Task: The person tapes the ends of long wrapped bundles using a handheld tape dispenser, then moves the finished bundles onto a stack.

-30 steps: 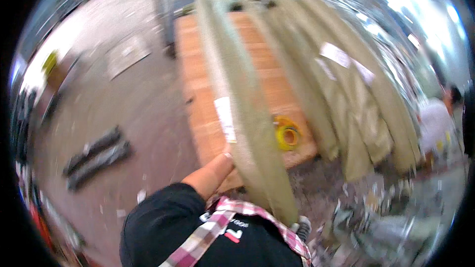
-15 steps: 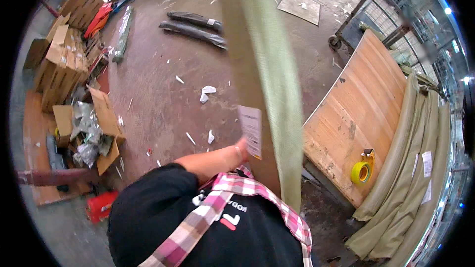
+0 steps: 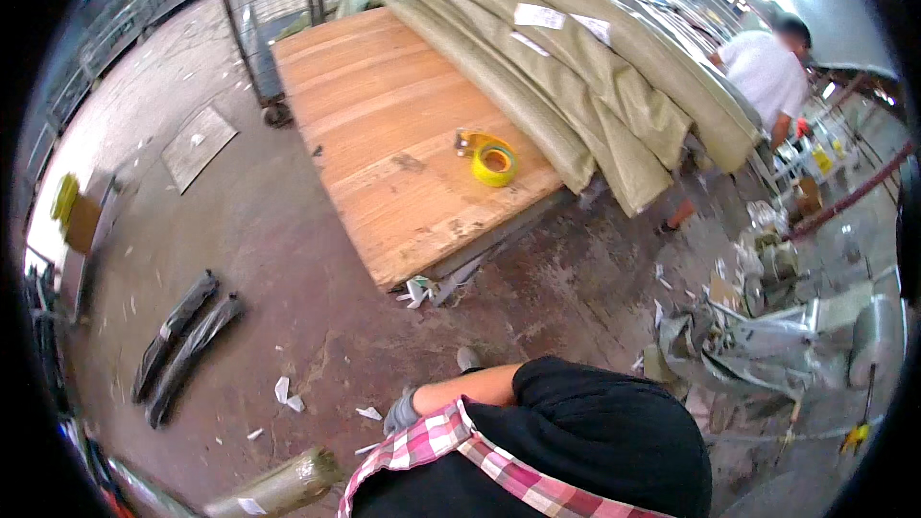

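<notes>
My right hand (image 3: 401, 410), in a grey glove, is bent across the front of my body beside the pink plaid strap. The strap and my body partly cover it, and its fingers do not show clearly. Nearest to it on the left is the end of a long olive wrapped roll (image 3: 288, 482) with a white label, cut off by the lower edge. Whether anything supports that roll cannot be seen. My left hand is out of view. Ahead, a yellow tape roll in a dispenser (image 3: 493, 164) lies on a wooden-topped cart (image 3: 384, 125).
Several olive wrapped rolls (image 3: 566, 58) lie along the cart's right side. Two black wrapped rolls (image 3: 192, 345) rest on the floor at left, near paper scraps (image 3: 288, 395). Another person (image 3: 767, 77) stands at far right, beyond clutter and grey sheeting (image 3: 720, 355).
My view has swung right, bringing the cart to the centre. The upright roll before me and my left hand have left that place; my gloved right hand now shows.
</notes>
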{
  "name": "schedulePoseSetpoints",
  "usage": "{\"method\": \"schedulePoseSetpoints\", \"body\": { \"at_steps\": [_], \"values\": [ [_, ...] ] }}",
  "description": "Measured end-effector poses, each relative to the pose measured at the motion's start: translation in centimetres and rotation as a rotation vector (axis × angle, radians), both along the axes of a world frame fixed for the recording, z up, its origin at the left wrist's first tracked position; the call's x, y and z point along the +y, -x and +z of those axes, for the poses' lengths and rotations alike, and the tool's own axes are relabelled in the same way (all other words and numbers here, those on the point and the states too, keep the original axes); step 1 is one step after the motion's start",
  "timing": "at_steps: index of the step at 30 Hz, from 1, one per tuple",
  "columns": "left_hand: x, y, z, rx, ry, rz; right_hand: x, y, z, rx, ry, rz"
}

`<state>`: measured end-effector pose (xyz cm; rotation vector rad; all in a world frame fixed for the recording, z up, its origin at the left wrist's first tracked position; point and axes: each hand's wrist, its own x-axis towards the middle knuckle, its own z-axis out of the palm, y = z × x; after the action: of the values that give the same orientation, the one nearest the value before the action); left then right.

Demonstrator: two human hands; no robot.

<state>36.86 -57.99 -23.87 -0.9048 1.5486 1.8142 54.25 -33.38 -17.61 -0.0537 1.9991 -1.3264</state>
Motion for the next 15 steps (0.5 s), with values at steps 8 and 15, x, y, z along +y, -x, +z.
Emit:
{"method": "schedulePoseSetpoints", "body": {
  "at_steps": [8, 15],
  "values": [
    [6.7, 2.3, -0.1, 0.127, 0.144, -0.161, 27.7, -17.8, 15.3, 0.290, -1.964, -0.602],
    [27.0, -0.3, 3.7, 0.265, -0.239, -0.485, 43.5, -47.7, 29.2, 0.717, -1.875, -2.828]
  ]
}}
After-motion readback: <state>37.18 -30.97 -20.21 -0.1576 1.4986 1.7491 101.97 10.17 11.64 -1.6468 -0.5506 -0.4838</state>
